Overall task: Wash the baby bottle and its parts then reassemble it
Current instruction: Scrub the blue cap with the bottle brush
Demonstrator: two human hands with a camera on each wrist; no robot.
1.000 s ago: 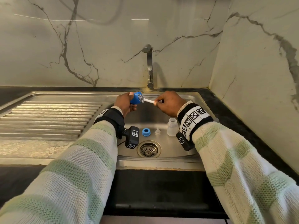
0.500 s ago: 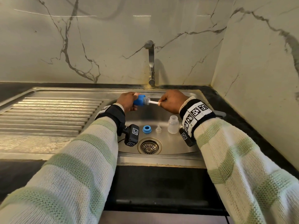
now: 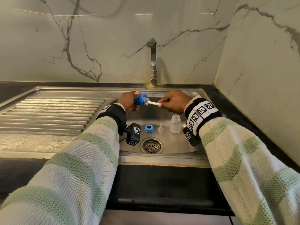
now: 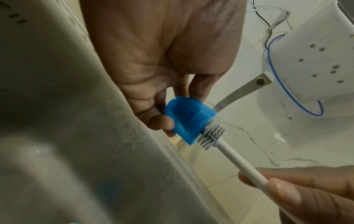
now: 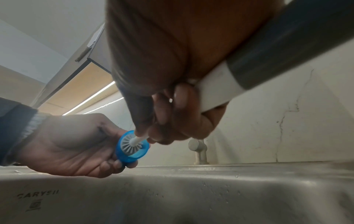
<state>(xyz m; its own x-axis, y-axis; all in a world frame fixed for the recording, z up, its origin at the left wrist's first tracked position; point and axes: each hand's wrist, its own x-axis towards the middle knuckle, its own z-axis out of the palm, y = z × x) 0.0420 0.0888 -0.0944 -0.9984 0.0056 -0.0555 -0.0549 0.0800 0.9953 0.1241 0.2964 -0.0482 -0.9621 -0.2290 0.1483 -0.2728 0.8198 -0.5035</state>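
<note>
Left hand (image 3: pixel 128 103) fingers grip the blue cap (image 3: pixel 140 99) over the sink (image 3: pixel 162 157); right hand (image 3: pixel 174 101) pinches the brush (image 3: pixel 152 103), bristles at the cap's mouth.

The grey bristle head of the white-handled bottle brush (image 3: pixel 146 101) now sits at the mouth of the translucent blue plastic cap (image 3: pixel 140 99), partly inside, where a second ago it was outside. Both hands sit slightly nearer the sink's back edge.
</note>
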